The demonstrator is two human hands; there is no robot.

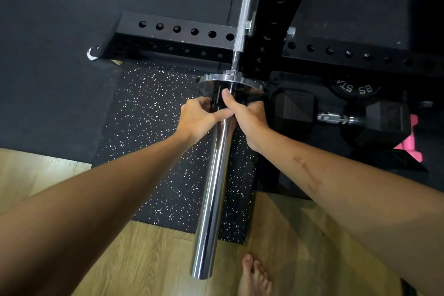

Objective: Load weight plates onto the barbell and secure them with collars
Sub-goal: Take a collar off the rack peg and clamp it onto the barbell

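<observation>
The chrome barbell sleeve [211,199] points toward me, and its thin shaft [242,19] runs away past the rack. A chrome disc [240,79] sits at the sleeve's inner end. Just in front of that disc, my left hand [197,118] and my right hand [247,118] close from either side on a small dark collar [213,103] around the sleeve. My fingers hide most of the collar. My right thumb reaches up against the disc. The rest of the sleeve is bare.
Black perforated rack beams [177,31] and an upright [283,7] cross behind the bar. A black hex dumbbell [298,106], a lettered black weight plate [355,89] and a pink object [413,142] lie to the right. A speckled mat [153,108], wood floor [144,259] and my bare foot [255,276] are below.
</observation>
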